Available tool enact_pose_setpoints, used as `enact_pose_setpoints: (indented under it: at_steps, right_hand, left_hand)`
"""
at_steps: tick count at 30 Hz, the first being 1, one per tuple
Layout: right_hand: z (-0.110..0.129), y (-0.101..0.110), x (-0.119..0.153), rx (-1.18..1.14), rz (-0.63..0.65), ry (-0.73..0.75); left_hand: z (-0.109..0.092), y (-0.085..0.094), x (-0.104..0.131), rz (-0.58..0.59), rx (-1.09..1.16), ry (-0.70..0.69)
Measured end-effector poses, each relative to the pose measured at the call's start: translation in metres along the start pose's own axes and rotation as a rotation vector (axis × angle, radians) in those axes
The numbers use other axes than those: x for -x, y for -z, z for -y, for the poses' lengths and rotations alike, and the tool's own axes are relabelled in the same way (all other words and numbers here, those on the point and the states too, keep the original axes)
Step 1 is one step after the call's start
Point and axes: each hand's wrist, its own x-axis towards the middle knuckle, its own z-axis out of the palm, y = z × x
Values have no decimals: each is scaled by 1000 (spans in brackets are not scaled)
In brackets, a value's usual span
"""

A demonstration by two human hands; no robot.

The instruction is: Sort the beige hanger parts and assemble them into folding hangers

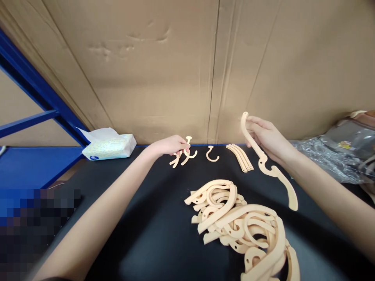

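Note:
My left hand [172,145] pinches a small pale hook [189,139] with a flat T-shaped end. Beneath those fingers more curved hook pieces [175,160] lie on the black table [152,218], partly covered by the hand. My right hand [265,137] is raised, its fingers closed around a pale, unfolded hanger body [266,167], whose lower arm hangs down toward me. Between the hands a single hook [216,158] lies on the table, and to its right is a neat row of several curved strips [240,159].
A heap of folded pale hangers [222,212] covers the near middle and right. At the left stand a tissue packet [113,146] and a blue metal frame [43,117]. Clear plastic wrapping [325,156] lies at the right. Cardboard [164,78] walls off the back.

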Motion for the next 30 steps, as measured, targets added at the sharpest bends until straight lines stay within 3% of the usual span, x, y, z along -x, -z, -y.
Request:
enact_pose_setpoints:
  at_steps: [2,8,11,14,17,19,20,22,24,27,30]
  right_hand:
    - [0,-1,0,-47,-36,-12]
    - [6,-4,6,-187,-14,-40]
    - [8,-4,6,-249,0,-85]
    - [6,-3,5,-303,-8,-100]
    - [1,-1,1,-330,-33,-64]
    - [-4,0,-2,-318,-67,-12]
    - [-7,0,-4,-293,-84,30]
    - [-11,2,-7,-182,-134,155]
    - [-14,5,-8,32,-190,321]
    - [-12,8,-5,567,-224,533]
    - [-11,4,4,1144,-153,688]
  left_hand:
    - [-1,-8,-1,-45,19,-24]
    - [-11,-70,-25,-175,44,-110]
    - [-16,-89,-32,-233,3,-96]
    - [-22,-91,-30,-314,-26,-50]
    - [-28,-82,-20,-338,19,-37]
    - [-31,-72,-13,-247,92,-57]
    - [-33,-67,-9,-136,183,-64]
    - [-35,-59,-2,126,483,-55]
    - [-36,-54,4,267,813,-23]
    - [-39,-55,9,160,1020,14]
    - [-43,-61,10,22,1085,34]
